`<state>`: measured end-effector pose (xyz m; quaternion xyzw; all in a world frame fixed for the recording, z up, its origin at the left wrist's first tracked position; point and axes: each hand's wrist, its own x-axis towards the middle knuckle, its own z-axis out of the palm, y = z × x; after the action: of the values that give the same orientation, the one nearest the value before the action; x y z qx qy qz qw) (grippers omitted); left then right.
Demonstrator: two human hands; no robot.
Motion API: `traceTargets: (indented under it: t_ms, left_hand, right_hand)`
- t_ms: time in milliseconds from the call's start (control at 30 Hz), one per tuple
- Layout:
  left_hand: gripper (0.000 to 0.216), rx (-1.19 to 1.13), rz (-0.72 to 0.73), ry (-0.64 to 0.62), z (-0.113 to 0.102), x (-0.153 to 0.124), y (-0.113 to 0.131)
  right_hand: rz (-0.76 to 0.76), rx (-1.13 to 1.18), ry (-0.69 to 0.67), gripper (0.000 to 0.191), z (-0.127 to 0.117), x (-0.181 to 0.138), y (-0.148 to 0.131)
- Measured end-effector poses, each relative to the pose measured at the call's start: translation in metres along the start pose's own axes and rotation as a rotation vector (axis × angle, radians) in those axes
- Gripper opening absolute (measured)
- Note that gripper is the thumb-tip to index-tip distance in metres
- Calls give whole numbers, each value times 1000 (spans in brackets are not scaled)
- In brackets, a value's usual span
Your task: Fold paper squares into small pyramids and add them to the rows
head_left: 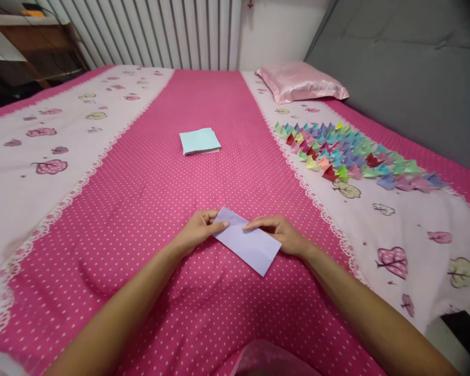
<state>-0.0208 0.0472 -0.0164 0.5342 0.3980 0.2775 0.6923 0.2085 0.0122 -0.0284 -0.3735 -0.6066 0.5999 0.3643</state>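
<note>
A lavender sheet of paper [248,244], folded into a long rectangle, lies slanted on the pink dotted bedspread [160,209]. My left hand [198,230] pinches its upper left end, fingers curled over the edge. From the right, my right hand [284,234] presses its fingers together along the paper's upper long edge. Both forearms reach in from the bottom of the view.
A stack of square papers [199,141] with a light blue top sheet lies further up the bed. Several rows of small folded paper pieces [344,154] in many colours cover the white strip at right. A pink pillow [300,81] and a grey headboard [395,68] stand beyond.
</note>
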Motion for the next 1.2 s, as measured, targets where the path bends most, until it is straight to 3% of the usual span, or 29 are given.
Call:
traceTargets:
  t_ms: [167, 467, 767, 867, 1000, 1200]
  left_hand:
    - [27, 38, -8, 17, 1, -1, 2]
    - [30, -142, 9, -13, 10, -4, -3]
    - [50, -192, 86, -97, 14, -3, -6]
    - [54, -117, 91, -8, 21, -2, -9]
    - [43, -107, 68, 102, 29, 1, -14]
    - [40, -161, 29, 164, 31, 2, -14]
  right_hand:
    - [-104, -171, 35, 18, 2, 0, 4]
    - [-253, -334, 202, 17, 18, 3, 4]
    - [-114, -307, 442, 30, 26, 4, 6]
    - [-35, -207, 474, 29, 30, 4, 7]
    - [9, -57, 502, 24, 35, 4, 9]
    - [25, 40, 554, 43, 37, 4, 6]
